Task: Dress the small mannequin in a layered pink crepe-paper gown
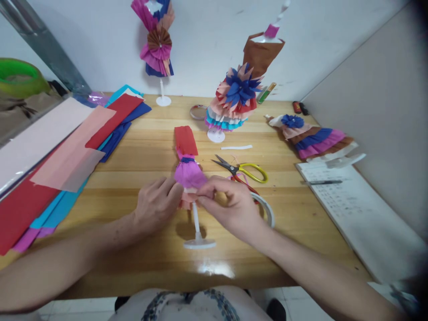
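A small dress form (196, 218) in a crepe-paper dress (190, 174) lies or leans back in front of me, its white round base (199, 244) towards me. The dress has a red top, a magenta middle with a dark blue waist band, and a pale pink ruffle below. My left hand (158, 200) is closed, with thumb and fingers pressed to the left side of the skirt's lower edge. On the other side, my right hand (234, 207) pinches the skirt near the pink ruffle. A roll of tape (267, 209) is partly hidden behind my right hand.
Yellow-handled scissors (239, 168) and a white strip (236, 147) lie to the right. Crepe-paper sheets (73, 165) are stacked at left. Finished-looking dress forms (162, 87) (234, 102) stand behind; another paper dress (314, 138) lies near a notepad (354, 209) with a pen.
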Demonstrator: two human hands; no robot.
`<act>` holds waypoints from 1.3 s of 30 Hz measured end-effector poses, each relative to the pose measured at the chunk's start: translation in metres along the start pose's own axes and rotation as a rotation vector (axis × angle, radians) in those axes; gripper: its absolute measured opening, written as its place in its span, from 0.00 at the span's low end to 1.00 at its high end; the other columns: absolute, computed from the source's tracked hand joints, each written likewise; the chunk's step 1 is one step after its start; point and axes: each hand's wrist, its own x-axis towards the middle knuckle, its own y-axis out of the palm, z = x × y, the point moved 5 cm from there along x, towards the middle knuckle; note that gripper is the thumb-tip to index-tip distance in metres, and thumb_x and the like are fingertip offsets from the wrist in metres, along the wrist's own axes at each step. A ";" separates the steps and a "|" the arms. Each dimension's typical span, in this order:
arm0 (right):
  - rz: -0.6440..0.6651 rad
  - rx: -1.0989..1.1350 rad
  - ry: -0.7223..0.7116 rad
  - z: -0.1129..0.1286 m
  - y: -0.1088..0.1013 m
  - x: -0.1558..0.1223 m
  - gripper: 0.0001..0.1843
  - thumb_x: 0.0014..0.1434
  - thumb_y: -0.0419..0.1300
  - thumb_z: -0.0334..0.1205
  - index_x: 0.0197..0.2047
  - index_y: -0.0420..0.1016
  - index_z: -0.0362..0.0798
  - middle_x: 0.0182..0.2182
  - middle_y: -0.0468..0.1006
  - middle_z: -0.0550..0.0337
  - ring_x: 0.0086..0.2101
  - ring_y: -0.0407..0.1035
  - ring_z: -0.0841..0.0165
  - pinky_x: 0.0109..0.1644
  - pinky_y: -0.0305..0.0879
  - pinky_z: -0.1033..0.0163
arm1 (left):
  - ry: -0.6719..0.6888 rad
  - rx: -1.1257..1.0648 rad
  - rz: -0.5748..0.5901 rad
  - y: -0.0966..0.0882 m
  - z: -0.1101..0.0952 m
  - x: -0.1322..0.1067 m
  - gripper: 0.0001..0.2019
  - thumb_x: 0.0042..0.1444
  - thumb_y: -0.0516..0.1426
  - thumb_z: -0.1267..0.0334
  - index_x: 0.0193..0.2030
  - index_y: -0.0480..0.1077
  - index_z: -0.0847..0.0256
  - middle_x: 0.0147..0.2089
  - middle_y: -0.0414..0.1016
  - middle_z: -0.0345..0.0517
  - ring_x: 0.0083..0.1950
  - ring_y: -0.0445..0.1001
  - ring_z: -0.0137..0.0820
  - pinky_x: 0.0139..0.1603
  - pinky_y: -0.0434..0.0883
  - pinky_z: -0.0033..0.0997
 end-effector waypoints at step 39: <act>0.106 -0.883 -0.498 0.002 -0.002 0.002 0.08 0.58 0.54 0.29 0.32 0.74 0.45 0.31 0.75 0.52 0.34 0.66 0.62 0.35 0.62 0.58 | 0.197 0.060 -0.017 -0.014 -0.014 0.005 0.05 0.61 0.53 0.71 0.33 0.65 0.60 0.26 0.69 0.40 0.27 0.65 0.29 0.26 0.59 0.30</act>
